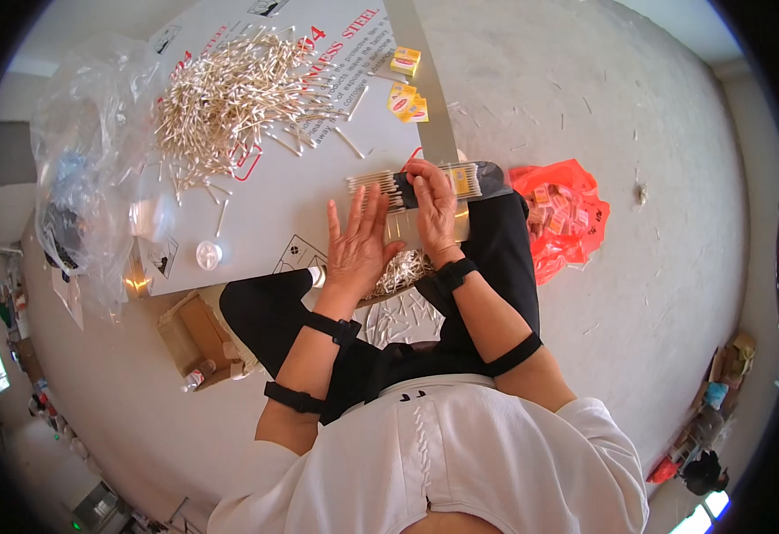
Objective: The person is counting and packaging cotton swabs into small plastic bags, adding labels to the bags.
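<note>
My left hand (358,249) lies with its fingers spread at the table's near edge, fingertips touching a neat row of cotton swabs (371,181). Just to the right, my right hand (435,214) has its fingers bent and closed at the near end of a clear plastic packet (493,180). Inside that packet are cotton swabs and a yellow card (462,182). What the right fingertips pinch is partly hidden. A large heap of loose cotton swabs (238,102) covers the far left of the table. More swabs (404,270) lie in a container below my hands, between my legs.
Yellow cards (403,102) and a small yellow stack (405,60) lie by the table's right edge. A white round container (209,255) stands front left, near a crumpled clear bag (87,142). Floor: a red bag (567,240) of packets at right, a cardboard box (180,343) at left.
</note>
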Available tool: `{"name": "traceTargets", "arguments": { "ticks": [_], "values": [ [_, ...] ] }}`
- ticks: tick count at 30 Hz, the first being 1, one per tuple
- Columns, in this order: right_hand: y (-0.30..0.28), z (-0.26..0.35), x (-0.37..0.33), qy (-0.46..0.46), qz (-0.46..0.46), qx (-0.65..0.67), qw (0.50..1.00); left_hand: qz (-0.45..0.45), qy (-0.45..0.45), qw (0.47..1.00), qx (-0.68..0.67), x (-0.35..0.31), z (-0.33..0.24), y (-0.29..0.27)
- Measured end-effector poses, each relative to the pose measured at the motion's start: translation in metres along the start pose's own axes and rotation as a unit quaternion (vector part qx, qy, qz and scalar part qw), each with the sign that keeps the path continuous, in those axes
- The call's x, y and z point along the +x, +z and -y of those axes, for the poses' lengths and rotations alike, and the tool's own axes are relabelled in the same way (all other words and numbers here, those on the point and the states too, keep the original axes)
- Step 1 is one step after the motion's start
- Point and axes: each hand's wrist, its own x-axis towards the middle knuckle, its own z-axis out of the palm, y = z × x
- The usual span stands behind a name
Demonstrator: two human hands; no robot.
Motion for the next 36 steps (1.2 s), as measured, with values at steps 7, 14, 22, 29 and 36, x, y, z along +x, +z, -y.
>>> {"name": "traceTargets", "arguments": {
  "ticks": [7,14,22,29,36],
  "values": [
    [0.0,-0.001,0.0,-0.017,-0.008,-0.002,1.0,0.002,-0.005,1.0,0.013,-0.003,0.001,0.001],
    [-0.012,0.015,-0.006,-0.013,0.096,-0.19,0.977,0.001,-0.026,0.999,-0.034,-0.007,0.007,0.01],
    [-0.016,0.014,0.007,-0.032,0.156,-0.255,0.954,-0.012,-0.02,0.998,-0.055,-0.006,0.008,0.014],
    [-0.019,0.014,0.013,-0.002,0.198,-0.259,0.945,-0.007,-0.014,0.999,-0.05,-0.007,0.008,0.013],
    [-0.021,0.013,0.016,-0.041,0.199,-0.305,0.93,-0.01,-0.011,0.998,-0.053,-0.007,0.009,0.012]
  ]
}}
